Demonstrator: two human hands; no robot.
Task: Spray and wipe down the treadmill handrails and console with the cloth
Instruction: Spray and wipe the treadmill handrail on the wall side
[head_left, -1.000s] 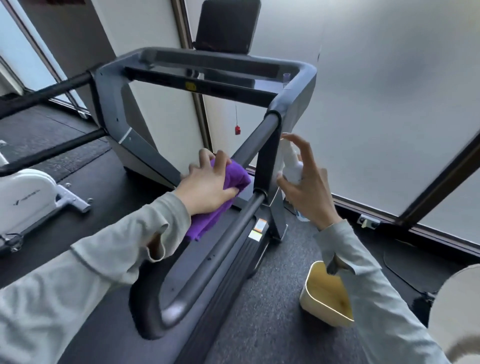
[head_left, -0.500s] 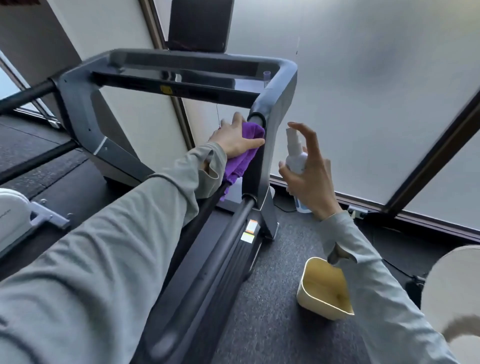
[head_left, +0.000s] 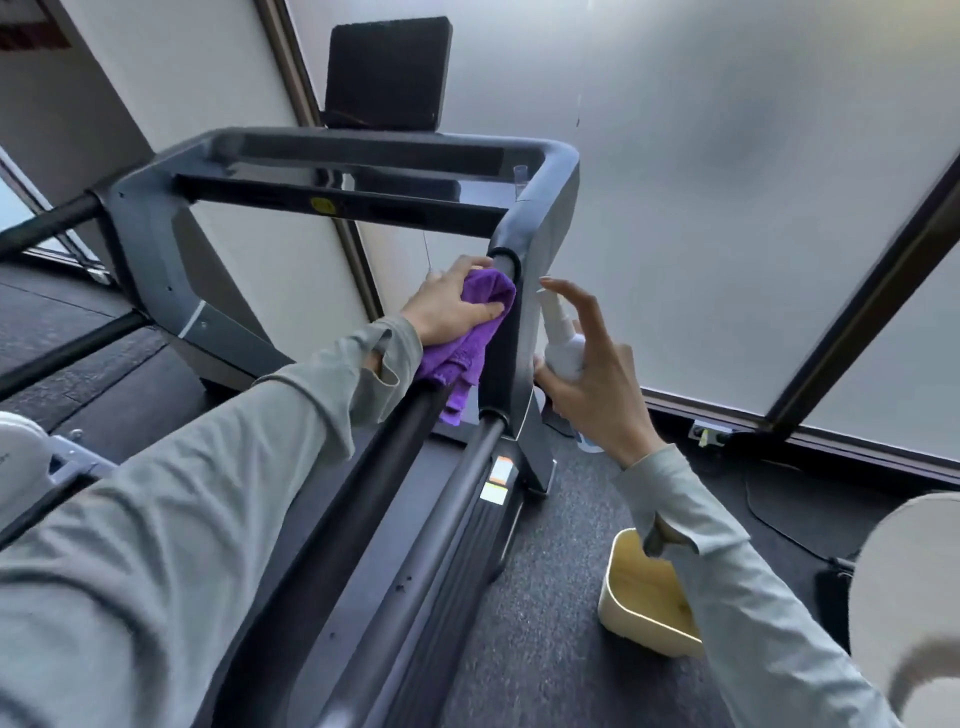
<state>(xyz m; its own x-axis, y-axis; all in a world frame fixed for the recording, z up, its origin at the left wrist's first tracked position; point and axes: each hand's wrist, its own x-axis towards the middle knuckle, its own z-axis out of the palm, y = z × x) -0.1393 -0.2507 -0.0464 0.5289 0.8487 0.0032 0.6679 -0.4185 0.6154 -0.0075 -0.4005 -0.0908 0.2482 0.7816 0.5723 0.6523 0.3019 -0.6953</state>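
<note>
The left hand (head_left: 453, 304) has the purple cloth (head_left: 480, 312) bunched under palm and curled fingers, pressed vs. the top end of the right handrail (head_left: 415, 421), just below the collar where the rail plugs into the console frame (head_left: 540, 208). The rail's long axis runs from that joint down and back toward the person, so the wipe can only go along that line or up onto the frame. The right hand (head_left: 597, 384) sits just across the upright, wrapped round the spray bottle (head_left: 563, 343), forefinger raised over the nozzle, other fingers fanned out. The left is nearer the console; the bottle points roughly at the upright.

Vs. a sec ago: the cloth was lower, mid-rail; it has slid up to the joint. Bottle hand barely moved. A yellow tub (head_left: 639, 597) sits on the floor by the treadmill.
</note>
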